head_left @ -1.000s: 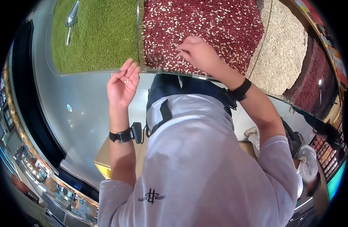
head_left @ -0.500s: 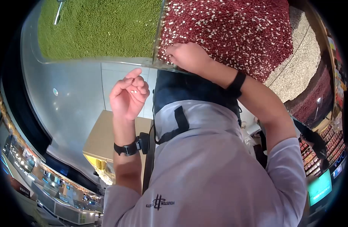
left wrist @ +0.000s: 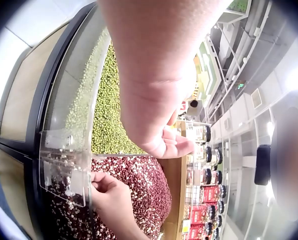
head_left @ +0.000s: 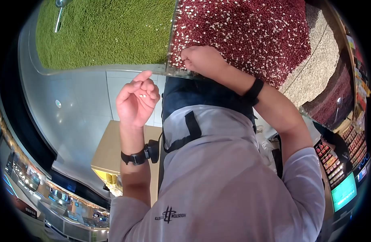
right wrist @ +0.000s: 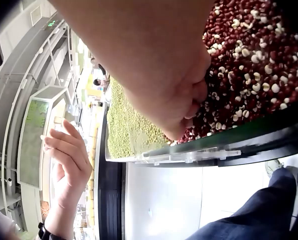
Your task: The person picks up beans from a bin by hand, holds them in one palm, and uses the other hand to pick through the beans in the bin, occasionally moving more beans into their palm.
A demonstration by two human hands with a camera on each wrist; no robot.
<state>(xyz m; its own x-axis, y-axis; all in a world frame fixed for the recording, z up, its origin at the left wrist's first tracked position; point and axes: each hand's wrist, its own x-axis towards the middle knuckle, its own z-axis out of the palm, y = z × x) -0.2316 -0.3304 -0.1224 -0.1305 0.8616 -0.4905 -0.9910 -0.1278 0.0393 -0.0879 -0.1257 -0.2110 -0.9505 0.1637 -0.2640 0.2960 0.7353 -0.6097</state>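
My left hand (head_left: 131, 105) is held palm up in front of the bin's edge, fingers loosely bent, with a couple of white grains (head_left: 143, 96) lying in it. My right hand (head_left: 205, 59) reaches down to the red beans (head_left: 242, 44) at the bin's front corner, beside the clear divider. White grains are scattered all through these beans. In the left wrist view the right hand's thumb and forefinger (left wrist: 99, 179) come close together by the clear front wall; I cannot tell whether a grain is between them.
Green beans (head_left: 104, 36) fill the neighbouring compartment, where a metal scoop (head_left: 58, 18) lies. Pale grains (head_left: 318, 68) and another dark red heap (head_left: 330, 101) are farther right. A clear wall (left wrist: 64, 165) edges the bin. A wooden box (head_left: 109, 141) stands below my left forearm.
My right hand has shifted left and nearer, to the front corner of the red beans. The left hand's fingers have bent more over its palm, the white grains still in it. The head view has shifted.
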